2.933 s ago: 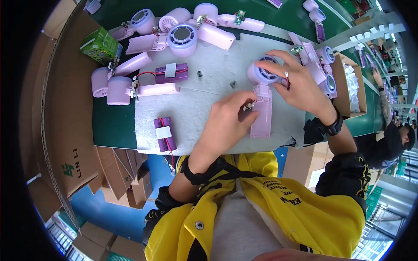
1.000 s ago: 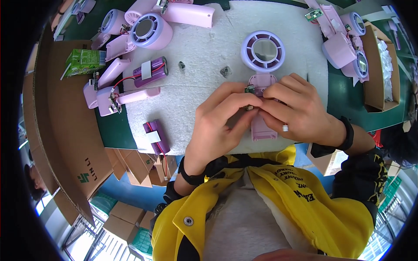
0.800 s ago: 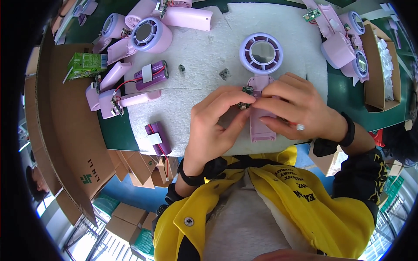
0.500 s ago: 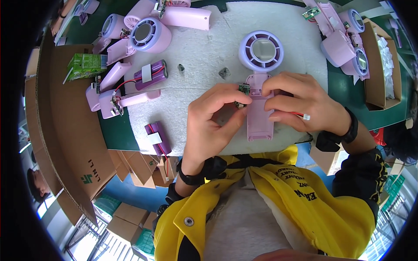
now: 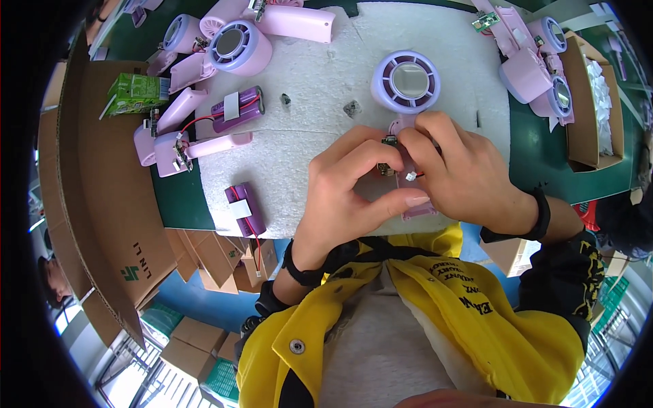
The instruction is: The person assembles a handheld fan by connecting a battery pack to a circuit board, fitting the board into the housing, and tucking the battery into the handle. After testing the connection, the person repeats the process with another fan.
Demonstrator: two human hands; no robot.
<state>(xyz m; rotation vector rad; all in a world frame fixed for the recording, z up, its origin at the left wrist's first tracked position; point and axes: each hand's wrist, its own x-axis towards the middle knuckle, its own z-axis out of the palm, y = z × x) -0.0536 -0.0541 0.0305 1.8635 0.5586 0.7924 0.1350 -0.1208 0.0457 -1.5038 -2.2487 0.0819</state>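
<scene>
This is a small assembly workshop or factory line for handheld fans. A green workbench (image 5: 544,136) carries a white foam pad (image 5: 306,149) strewn with pink and lilac fan housings (image 5: 238,47), loose handle shells (image 5: 296,20), purple battery packs (image 5: 238,109) with red wires, and a bare circuit board (image 5: 484,22). Flattened cardboard cartons (image 5: 102,204) lean at the bench's left side, more boxes sit on the floor below (image 5: 197,347), and an open carton of white parts (image 5: 598,88) stands at the right.
</scene>
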